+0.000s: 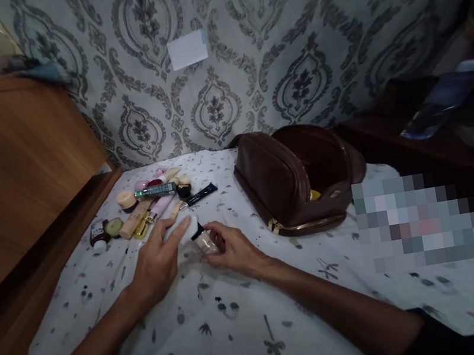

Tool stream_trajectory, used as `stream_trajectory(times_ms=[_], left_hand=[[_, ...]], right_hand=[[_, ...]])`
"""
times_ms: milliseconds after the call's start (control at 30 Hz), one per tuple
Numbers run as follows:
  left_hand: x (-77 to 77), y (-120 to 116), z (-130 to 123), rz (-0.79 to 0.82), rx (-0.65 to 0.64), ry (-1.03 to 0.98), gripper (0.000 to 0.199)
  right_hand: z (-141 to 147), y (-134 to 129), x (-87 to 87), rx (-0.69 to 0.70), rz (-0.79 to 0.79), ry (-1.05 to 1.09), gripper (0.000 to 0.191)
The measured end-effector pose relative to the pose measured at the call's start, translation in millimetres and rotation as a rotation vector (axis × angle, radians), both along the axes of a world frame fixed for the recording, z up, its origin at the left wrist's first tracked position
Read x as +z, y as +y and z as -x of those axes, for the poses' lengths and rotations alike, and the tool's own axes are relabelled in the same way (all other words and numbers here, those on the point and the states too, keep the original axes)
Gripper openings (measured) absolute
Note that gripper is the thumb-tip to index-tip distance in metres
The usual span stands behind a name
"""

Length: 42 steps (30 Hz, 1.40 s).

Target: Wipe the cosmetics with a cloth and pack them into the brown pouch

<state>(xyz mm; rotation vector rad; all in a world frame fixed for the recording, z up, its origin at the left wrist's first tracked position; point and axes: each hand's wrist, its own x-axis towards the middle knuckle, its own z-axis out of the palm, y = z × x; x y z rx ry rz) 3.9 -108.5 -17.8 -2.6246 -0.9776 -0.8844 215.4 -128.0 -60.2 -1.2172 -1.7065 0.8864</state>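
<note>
My right hand [232, 247] is closed round a small bottle [205, 242] with a clear, beige body and a black collar. A white pad [189, 231] lies under the thumb of my left hand [159, 263], which pinches it against the bottle's upper end. Both hands are just above the patterned white cloth, near its middle. Beyond my left hand lies a pile of cosmetics, with a green box [155, 190], a black tube [201, 194] and a beige-topped jar [127, 201].
A brown leather bag [271, 178] stands open right of my hands. Farther right is a blurred-out patch on the cloth. A wooden cabinet [12, 153] borders the left side, and a patterned wall [222, 84] rises behind.
</note>
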Motion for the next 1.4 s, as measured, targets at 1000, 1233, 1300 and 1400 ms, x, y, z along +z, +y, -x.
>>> stream_trajectory(times_ms=[1000, 1233, 1300, 1400], left_hand=[[-18.9, 48, 15, 0.778, -0.113, -0.116, 0.046], [-4.3, 8, 5, 0.388, -0.039, -0.034, 0.054], [-1.4, 5, 5, 0.327, -0.056, -0.006, 0.053], [-1.1, 12, 6, 0.375, -0.05, -0.104, 0.053]], right_hand=[[5, -15, -8.6, 0.111, -0.246, -0.357, 0.038], [4, -17, -13.7, 0.109, -0.275, -0.245, 0.039], [4, -15, -11.2, 0.11, -0.248, -0.196, 0.037], [4, -11, -6.0, 0.089, -0.141, -0.054, 0.033]])
